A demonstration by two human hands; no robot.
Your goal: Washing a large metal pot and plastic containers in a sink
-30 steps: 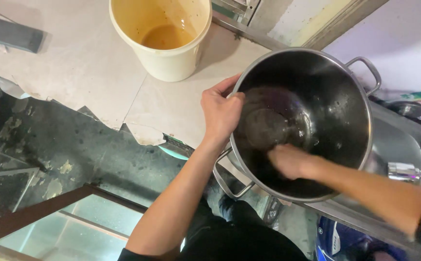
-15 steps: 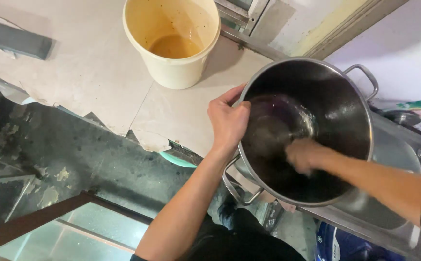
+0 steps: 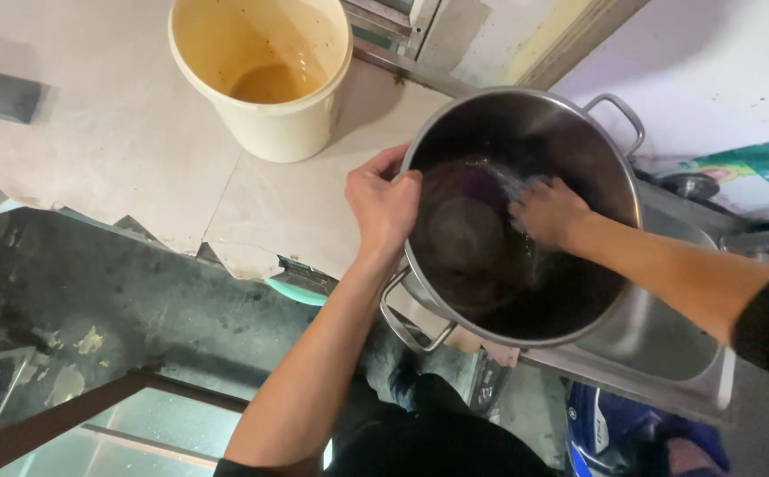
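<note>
Left hand: the left hand [image 3: 384, 208] is clamped over the near rim of the large round stainless-steel stockpot [image 3: 526, 216], thumb outside, fingers curled inside; the same grip is kept as half a second ago
Right hand: the right hand [image 3: 548, 210] is pressed flat against the inner wall, fingers together over what looks like a pale blue scrubbing pad, mostly hidden; it has been moved from low in the pot, a second ago, up towards the far wall
Pot: it is held tilted towards the viewer on the edge of a steel sink [image 3: 667, 340], its dark wet inside exposed; one loop handle [image 3: 415, 327] hangs at the near side, the other [image 3: 623, 119] is seen at the far side
Meaning of the change: the scrubbing is judged to be carried round the wall in strokes, with the bottom already gone over
Floor: pale tiles [image 3: 93, 150] with a broken edge are seen beyond the left arm
Bucket: a cream plastic bucket [image 3: 265, 79] with brownish liquid in the bottom is stood farther off, well apart from the pot
</note>
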